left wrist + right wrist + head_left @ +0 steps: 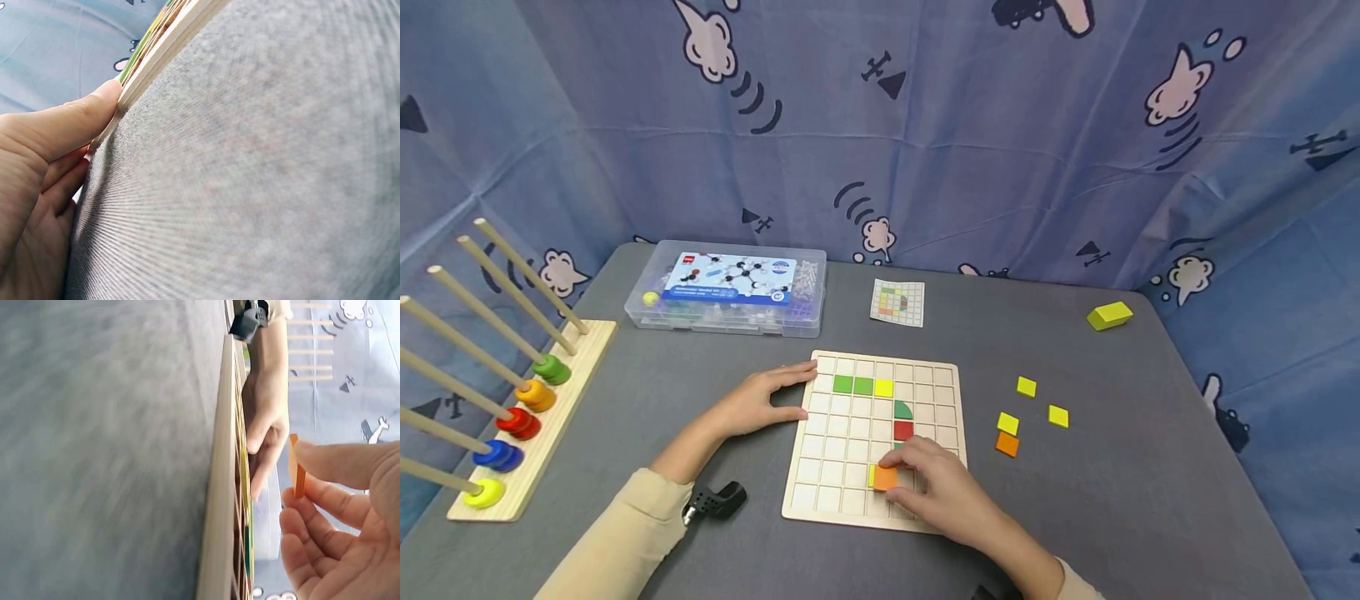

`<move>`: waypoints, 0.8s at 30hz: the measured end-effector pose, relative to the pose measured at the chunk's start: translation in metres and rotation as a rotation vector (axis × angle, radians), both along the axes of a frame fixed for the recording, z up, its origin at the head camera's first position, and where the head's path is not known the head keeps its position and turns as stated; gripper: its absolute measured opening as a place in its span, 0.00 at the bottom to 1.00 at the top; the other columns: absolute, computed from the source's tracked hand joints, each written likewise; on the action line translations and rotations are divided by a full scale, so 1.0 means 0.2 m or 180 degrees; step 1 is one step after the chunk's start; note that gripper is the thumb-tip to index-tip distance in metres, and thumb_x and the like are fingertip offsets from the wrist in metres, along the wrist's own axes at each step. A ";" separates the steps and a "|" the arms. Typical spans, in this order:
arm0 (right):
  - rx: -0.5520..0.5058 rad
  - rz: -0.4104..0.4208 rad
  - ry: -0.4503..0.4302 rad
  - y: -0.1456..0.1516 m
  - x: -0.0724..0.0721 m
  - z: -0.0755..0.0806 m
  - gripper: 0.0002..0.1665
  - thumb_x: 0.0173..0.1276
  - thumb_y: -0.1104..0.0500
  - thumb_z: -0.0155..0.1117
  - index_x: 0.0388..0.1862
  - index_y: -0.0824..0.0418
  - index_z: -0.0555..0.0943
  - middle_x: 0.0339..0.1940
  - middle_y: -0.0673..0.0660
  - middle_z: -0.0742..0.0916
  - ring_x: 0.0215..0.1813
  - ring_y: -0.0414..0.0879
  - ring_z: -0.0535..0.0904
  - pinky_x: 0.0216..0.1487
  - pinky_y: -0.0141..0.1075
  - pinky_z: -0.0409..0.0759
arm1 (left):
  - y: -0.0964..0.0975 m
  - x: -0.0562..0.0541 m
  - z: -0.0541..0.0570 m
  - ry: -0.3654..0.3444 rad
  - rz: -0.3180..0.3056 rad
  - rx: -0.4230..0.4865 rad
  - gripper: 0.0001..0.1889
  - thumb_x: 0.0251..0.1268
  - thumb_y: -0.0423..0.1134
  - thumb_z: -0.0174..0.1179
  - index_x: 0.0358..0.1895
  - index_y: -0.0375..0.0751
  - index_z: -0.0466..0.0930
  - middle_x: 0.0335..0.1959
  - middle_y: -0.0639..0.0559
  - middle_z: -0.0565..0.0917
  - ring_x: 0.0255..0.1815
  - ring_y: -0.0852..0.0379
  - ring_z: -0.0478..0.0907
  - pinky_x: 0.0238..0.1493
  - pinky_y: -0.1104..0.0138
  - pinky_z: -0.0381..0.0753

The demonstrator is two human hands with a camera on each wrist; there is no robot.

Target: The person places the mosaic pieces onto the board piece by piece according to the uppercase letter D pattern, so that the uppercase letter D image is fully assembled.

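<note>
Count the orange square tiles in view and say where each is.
2. One orange tile is pinched in the right hand above the board; the other orange tile lies on the table to the board's right. The hand may hide more.

Left hand [751, 407]: thumb spread from fingers; right hand [946, 492]: thumb and fingertips pinching.

— What hung behind the grey tabletop [1120, 500]?
— Creased blue cloth [970, 167], which ran along both sides too, printed with pale and dark cartoon shapes [708, 46]
— And the light?
— It fell softly
</note>
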State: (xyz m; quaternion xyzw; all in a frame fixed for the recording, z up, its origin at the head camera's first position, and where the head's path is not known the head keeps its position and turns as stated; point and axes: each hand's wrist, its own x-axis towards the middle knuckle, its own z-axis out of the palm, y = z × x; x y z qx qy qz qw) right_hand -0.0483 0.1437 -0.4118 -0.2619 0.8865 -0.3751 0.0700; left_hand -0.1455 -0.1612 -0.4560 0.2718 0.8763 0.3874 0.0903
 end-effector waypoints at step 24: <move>0.0749 0.0114 0.0307 -0.21 -0.06 -0.06 0.12 0.54 0.61 0.71 0.39 0.56 0.83 0.38 0.47 0.80 0.41 0.38 0.72 0.44 0.32 0.75 | -0.01 0.00 0.00 0.0035 0.0005 0.0002 0.33 0.58 0.49 0.66 0.67 0.42 0.70 0.71 0.51 0.66 0.72 0.41 0.59 0.69 0.46 0.60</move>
